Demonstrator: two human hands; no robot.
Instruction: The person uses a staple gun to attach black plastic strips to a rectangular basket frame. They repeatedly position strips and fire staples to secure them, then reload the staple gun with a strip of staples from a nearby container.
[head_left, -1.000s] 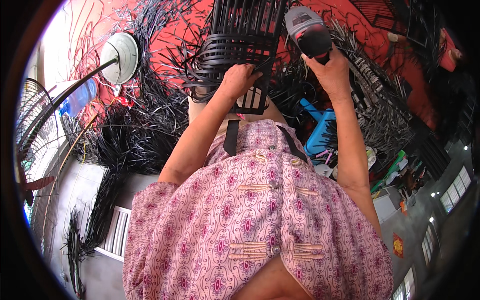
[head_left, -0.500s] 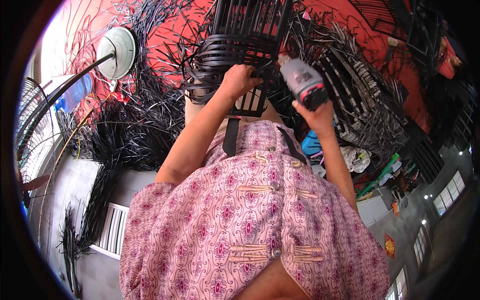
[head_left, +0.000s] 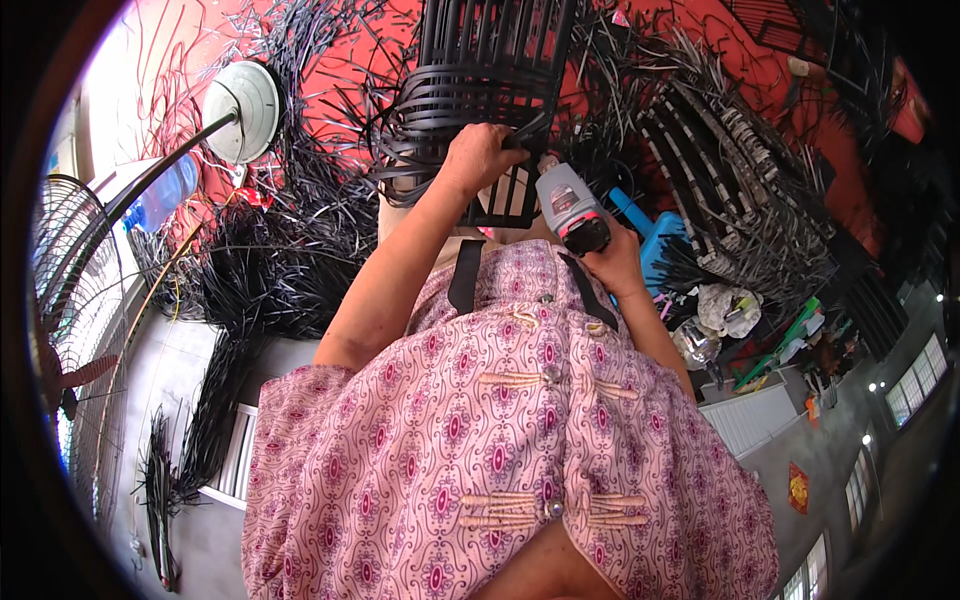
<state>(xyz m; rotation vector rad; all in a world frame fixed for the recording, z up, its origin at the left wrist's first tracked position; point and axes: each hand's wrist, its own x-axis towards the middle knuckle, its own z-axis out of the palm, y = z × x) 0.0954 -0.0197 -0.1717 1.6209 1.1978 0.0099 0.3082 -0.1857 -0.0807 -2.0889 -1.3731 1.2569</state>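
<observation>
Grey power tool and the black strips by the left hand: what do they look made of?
Grey power tool: probably hard plastic, satin, with a smooth moulded shell. Black strips: likely flexible plastic, semi-gloss, since they curve in loops and catch light.

Worn on head, L of side-by-side fisheye pair; upright, unmirrored. Looks steeply down over chest, w/ fwd toward top edge. Sits v. near patterned blouse, filling lower ctr w/ it; sees left hand & right hand a bit farther off, upper ctr. Takes in red floor beyond up top, fan far L, window lower R, well off. Bends straight edges nr. dark round rim.
</observation>
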